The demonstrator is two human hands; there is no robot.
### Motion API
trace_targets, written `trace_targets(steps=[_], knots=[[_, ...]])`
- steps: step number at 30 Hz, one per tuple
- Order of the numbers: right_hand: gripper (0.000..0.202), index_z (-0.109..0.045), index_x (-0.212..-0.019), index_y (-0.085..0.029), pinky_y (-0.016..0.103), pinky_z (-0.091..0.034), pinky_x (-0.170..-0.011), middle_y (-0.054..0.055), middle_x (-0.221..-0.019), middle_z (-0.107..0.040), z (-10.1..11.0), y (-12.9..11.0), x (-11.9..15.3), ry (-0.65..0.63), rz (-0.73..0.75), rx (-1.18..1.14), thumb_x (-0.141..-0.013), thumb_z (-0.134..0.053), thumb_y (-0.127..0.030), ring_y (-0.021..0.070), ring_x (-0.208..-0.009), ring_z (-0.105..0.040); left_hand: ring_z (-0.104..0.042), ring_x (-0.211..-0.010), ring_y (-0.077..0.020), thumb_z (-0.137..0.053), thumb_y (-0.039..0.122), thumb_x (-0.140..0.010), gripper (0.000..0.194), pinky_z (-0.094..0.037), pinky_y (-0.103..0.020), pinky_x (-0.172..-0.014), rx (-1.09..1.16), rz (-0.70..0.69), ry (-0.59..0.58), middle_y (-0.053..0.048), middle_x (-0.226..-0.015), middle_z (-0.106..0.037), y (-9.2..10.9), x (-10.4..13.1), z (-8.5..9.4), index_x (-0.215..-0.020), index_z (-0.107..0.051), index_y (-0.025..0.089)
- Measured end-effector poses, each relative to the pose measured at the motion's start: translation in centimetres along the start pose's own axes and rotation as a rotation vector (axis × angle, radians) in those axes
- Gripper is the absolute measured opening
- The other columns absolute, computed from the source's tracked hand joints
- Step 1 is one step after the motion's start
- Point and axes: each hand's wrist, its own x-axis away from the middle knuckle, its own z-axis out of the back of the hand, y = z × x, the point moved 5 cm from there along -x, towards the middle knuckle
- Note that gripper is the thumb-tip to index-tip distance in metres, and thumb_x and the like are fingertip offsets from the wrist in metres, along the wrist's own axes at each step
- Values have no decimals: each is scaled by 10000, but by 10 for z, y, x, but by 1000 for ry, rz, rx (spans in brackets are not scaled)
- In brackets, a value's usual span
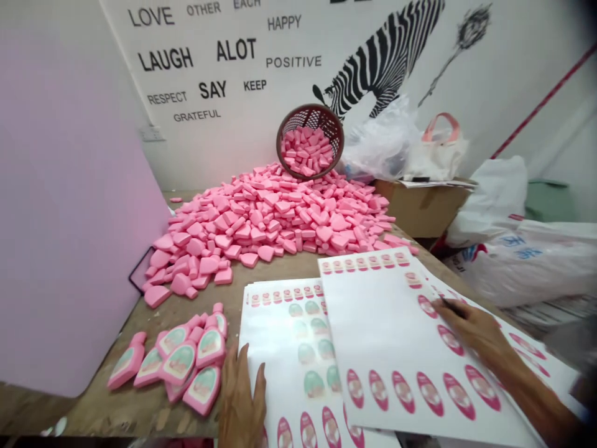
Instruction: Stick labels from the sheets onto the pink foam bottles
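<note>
My left hand (242, 398) lies with fingers spread on the left edge of a white sticker sheet (273, 330) printed with green and pink labels. A second sticker sheet (373, 323), with pink oval labels along its bottom and right side, overlaps the first. At its right edge my right hand (476, 333) is closed, fingers pinched beside an oval label; a small dark thing shows at the fingertips, too blurred to name. Left of my left hand, several small pink bottles (180, 363) with green labels on their fronts lie in a loose heap.
A large heap of pink bottles without visible labels (280, 214) covers the back of the table. Among them, a brown basket (285, 163) lies tipped, spilling more. A pale pink panel (74, 205) borders the left; a cardboard box (420, 208) and plastic bags (536, 255) stand right.
</note>
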Motion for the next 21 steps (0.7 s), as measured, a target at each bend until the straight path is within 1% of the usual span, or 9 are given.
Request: trace_targets(steps=[2, 4, 6, 9, 11, 14, 16, 18, 21], knots=[[220, -692, -702, -268, 376, -441, -572, 126, -719, -706, -3, 33, -18, -132, 18, 71, -609, -643, -461, 258, -614, -649, -383, -1311, -323, -373, 348, -905, 469, -406, -508, -1017, -19, 28, 16, -189, -1407, -418, -7, 2, -6, -1300, -461, 110], [187, -651, -689, -285, 416, -434, -579, 159, -724, -696, -6, 54, -32, -144, 32, 160, -615, -608, -451, 295, -634, -644, -449, -1258, -330, -420, 369, -880, 472, -430, -500, -987, -39, 10, 19, -167, -1365, -481, -15, 3, -14, -1290, -485, 145], [159, -607, -671, -289, 455, -424, -594, 189, -724, -681, -8, 51, -44, -69, 100, 304, -618, -584, -438, 338, -669, -637, -516, -1185, -335, -476, 387, -850, 474, -451, -496, -952, -96, -34, 38, -155, -1294, -558, -21, 2, -22, -1272, -512, 175], [222, -590, -769, -258, 467, -442, -705, 196, -857, -686, -30, 0, -60, -8, 305, 421, -697, -504, -450, 349, -796, -637, -569, -1106, -343, -498, 392, -842, 471, -461, -500, -916, -242, -100, 108, -171, -1223, -612, -24, -2, -29, -1245, -540, 152], [318, -602, -866, -219, 411, -461, -754, 163, -966, -684, -64, -41, -76, -106, 349, 402, -751, -474, -486, 307, -870, -637, -595, -1058, -334, -485, 384, -855, 463, -471, -488, -893, -319, -140, 128, -180, -1191, -630, -21, -6, -30, -1233, -545, 122], [414, -596, -1034, -204, 310, -468, -758, 97, -1045, -682, -132, -93, -102, -248, 380, 393, -790, -498, -524, 238, -949, -629, -612, -1019, -305, -474, 381, -865, 436, -485, -454, -870, -376, -173, 107, -155, -1146, -656, -11, -9, -27, -1207, -558, 123], [533, -585, -1095, -156, 313, -465, -740, 141, -1051, -677, -175, -111, -116, -327, 351, 423, -741, -577, -555, 259, -967, -622, -605, -1028, -294, -471, 384, -867, 429, -489, -437, -865, -384, -183, 88, -140, -1141, -659, -1, -9, -21, -1200, -561, 128], [599, -607, -1045, -104, 338, -460, -703, 189, -960, -687, -207, -119, -122, -394, 298, 467, -686, -631, -583, 291, -901, -635, -591, -1042, -297, -464, 369, -870, 421, -488, -436, -860, -387, -192, 75, -148, -1149, -649, 9, -10, -14, -1191, -561, 115], [662, -613, -1023, -78, 378, -449, -673, 234, -949, -673, -223, -123, -117, -423, 243, 518, -674, -606, -641, 336, -880, -630, -566, -1062, -308, -457, 315, -878, 378, -480, -453, -861, -387, -185, -7, -176, -1162, -630, 15, -15, -11, -1158, -572, 88]])
